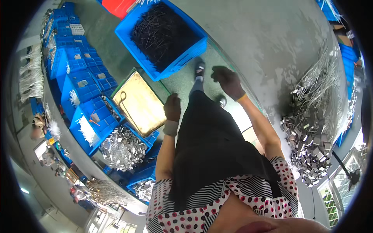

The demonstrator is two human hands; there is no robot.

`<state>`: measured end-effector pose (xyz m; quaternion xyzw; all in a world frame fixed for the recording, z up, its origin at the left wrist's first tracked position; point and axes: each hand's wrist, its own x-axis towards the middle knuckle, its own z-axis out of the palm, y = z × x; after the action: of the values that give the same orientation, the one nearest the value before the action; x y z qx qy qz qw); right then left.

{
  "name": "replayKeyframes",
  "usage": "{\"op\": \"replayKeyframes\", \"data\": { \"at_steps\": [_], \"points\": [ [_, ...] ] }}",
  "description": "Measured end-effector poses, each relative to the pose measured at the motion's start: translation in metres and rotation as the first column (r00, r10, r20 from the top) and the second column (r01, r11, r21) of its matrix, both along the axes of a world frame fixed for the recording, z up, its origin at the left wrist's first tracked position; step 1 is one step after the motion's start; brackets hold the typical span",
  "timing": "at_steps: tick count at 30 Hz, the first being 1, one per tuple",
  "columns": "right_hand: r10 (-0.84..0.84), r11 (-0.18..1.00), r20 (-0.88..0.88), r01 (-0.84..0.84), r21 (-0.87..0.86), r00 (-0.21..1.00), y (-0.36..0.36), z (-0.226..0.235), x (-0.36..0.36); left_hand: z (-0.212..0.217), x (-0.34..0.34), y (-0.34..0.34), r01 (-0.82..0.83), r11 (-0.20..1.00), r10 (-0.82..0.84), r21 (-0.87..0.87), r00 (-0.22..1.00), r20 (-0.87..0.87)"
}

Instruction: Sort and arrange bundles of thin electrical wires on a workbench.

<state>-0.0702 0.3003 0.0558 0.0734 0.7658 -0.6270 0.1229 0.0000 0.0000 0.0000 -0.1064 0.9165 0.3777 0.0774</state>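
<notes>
L hand (172,107), in a dark glove w/ a pale cuff, hangs by the person's side, fingers curled loosely inward; can't tell whether it holds anything. It's just beside the near edge of a flat yellowish tray (139,103) w/ a green rim, which has a thin looped wire lying on it. R hand (228,81), also dark-gloved w/ a yellow cuff, is raised out in front, fingers spread and bent downward, nothing visible in it. It's over bare grey floor (264,42), near a dark shoe (199,69) at the end of the person's leg.

Ahead, well apart from both hands, sits a big blue crate (190,48) full of thin dark rods. To the left a row of smaller blue bins (87,83) runs along the floor, some w/ white strips inside, and one bin (123,148) near the tray is heaped w/ shiny metal clips. To the right a large loose pile of metal clips and wires (314,128) lies on the floor. Person wears a black apron (217,147) over a dotted and striped top.
</notes>
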Motion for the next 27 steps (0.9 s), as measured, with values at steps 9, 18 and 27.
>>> {"op": "replayKeyframes", "data": {
  "at_steps": [9, 18, 27],
  "points": [
    [0.026, 0.987, -0.13, -0.005, 0.162, 0.991, -0.096, -0.153, -0.225, -0.088, -0.177, -0.079, -0.438, 0.88, 0.43, -0.183, 0.899, -0.084],
    [0.262, 0.547, 0.266, -0.37, 0.751, 0.928, -0.14, -0.257, -0.318, -0.13, -0.194, -0.072, -0.604, 0.791, 0.611, -0.099, 0.772, 0.175],
    [0.371, 0.455, 0.407, -0.546, 0.704, 0.835, -0.153, -0.343, -0.303, -0.128, -0.203, -0.07, -0.637, 0.727, 0.687, -0.256, 0.674, 0.272]
  ]
}}
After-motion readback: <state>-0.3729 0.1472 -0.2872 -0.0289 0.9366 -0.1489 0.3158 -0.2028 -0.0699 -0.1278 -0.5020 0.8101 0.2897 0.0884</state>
